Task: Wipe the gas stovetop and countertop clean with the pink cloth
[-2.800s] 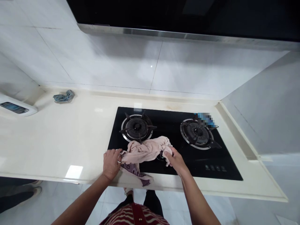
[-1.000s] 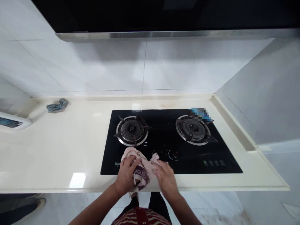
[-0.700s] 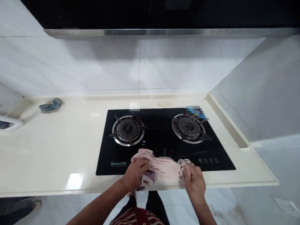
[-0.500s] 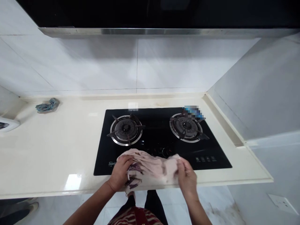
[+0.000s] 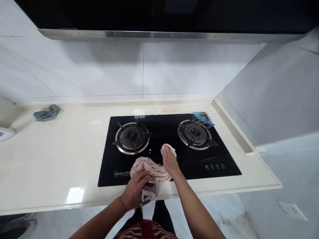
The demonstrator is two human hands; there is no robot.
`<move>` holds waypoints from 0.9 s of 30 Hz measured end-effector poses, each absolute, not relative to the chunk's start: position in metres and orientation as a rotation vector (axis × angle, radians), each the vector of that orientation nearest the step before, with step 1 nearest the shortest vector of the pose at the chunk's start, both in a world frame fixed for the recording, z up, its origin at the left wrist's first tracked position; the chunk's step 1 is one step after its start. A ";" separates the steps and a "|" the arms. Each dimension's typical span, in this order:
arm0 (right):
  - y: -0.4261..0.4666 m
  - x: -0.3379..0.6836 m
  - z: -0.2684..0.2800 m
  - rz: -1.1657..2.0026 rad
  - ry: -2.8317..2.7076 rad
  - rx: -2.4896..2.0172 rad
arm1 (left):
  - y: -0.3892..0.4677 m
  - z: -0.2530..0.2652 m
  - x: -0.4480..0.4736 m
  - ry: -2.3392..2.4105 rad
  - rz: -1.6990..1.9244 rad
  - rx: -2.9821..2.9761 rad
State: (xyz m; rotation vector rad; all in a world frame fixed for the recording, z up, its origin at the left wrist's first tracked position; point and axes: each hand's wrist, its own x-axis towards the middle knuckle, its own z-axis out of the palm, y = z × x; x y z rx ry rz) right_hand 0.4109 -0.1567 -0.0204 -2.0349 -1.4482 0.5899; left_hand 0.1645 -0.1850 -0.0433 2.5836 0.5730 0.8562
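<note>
A pink cloth (image 5: 152, 167) with a purple patterned end lies bunched over the front edge of the black gas stove (image 5: 164, 124). My left hand (image 5: 136, 189) is closed on its left part, by the counter's front edge; the purple end hangs below the fingers. Farther in, my right hand (image 5: 170, 162) grips the other end and presses it onto the glass between the two burners. The control knobs there are mostly covered by this hand and the cloth. Left burner (image 5: 132, 135) and right burner (image 5: 195, 132) carry dark pan supports.
A blue-grey rag (image 5: 46, 113) lies at the back left of the cream counter (image 5: 62, 149). A blurred blue item (image 5: 202, 118) rests behind the right burner. Overhead juts a black range hood (image 5: 149, 16). A wall bounds the right side; another person's feet show at lower left.
My right hand has moved forward and left with its end of the cloth, from the front edge onto the glass. The cloth, stretched sideways before, is now bunched. My left hand shifted slightly right.
</note>
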 end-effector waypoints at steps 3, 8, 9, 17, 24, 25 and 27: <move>-0.123 0.426 -0.020 0.574 -1.594 -1.982 | -0.191 -0.044 0.180 0.462 0.822 2.589; -0.115 0.490 -0.014 0.677 -1.750 -1.940 | -0.191 -0.045 0.188 0.656 0.649 2.687; -0.125 0.503 -0.013 0.695 -1.755 -1.947 | -0.191 -0.046 0.187 0.731 0.639 2.701; -0.251 0.531 -0.027 0.731 -1.496 -2.064 | -0.201 -0.048 0.195 0.791 0.699 2.660; -0.212 0.520 -0.005 0.533 -1.620 -2.253 | -0.193 -0.044 0.203 0.533 0.736 2.649; -0.195 0.517 -0.001 0.544 -1.640 -2.260 | -0.192 -0.044 0.202 0.537 0.728 2.659; -0.159 0.508 0.005 0.554 -1.672 -2.239 | -0.193 -0.045 0.199 0.559 0.736 2.672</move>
